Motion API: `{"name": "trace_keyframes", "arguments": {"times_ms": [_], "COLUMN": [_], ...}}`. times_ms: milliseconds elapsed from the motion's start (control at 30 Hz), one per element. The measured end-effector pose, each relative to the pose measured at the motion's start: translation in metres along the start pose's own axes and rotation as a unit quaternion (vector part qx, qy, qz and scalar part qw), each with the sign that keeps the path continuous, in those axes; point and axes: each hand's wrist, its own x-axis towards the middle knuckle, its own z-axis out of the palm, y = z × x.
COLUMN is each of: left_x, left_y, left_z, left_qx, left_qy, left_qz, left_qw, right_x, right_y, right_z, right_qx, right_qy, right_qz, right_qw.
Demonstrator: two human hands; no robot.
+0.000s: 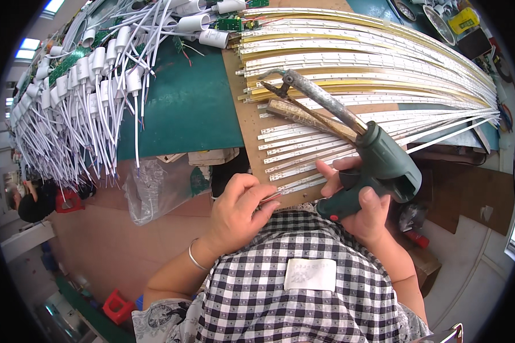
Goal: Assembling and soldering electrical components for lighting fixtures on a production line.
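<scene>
My right hand (367, 214) is wrapped round the handle of a dark green soldering gun (380, 151). Its metal barrel and worn, dark tip point up and left over the rows of LED strips (315, 128). Close to the board's near edge, my left hand (237, 211) is closed, thumb and fingers pinching the end of a thin LED strip (270, 196). Part of that strip is hidden by the fingers. The strips are narrow and white, some with yellowish edges, fanned out side by side on a brown board (249, 117).
White lamp caps (94, 63) with long white wires and green circuit boards pile up on the green tabletop (191, 108) at left. A clear plastic bag (151, 191) hangs below the table edge. Red stools (119, 307) stand lower left; another person (37, 200) sits far left.
</scene>
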Motion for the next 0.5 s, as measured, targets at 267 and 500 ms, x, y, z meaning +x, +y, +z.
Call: {"name": "trace_keyframes", "arguments": {"times_ms": [267,500], "left_x": [0.001,0.006], "left_y": [-0.005,0.0], "left_z": [-0.003,-0.003], "left_qx": [-0.021,-0.05], "left_qy": [0.007,-0.033], "left_qz": [0.047,-0.025], "left_qw": [0.999,0.998], "right_x": [0.0,0.0], "right_y": [0.004,0.003], "right_z": [-0.004,-0.004], "right_qx": [0.032,-0.009], "right_qy": [-0.029,-0.033], "right_qz": [0.0,0.006], "right_qw": [0.999,0.999]}}
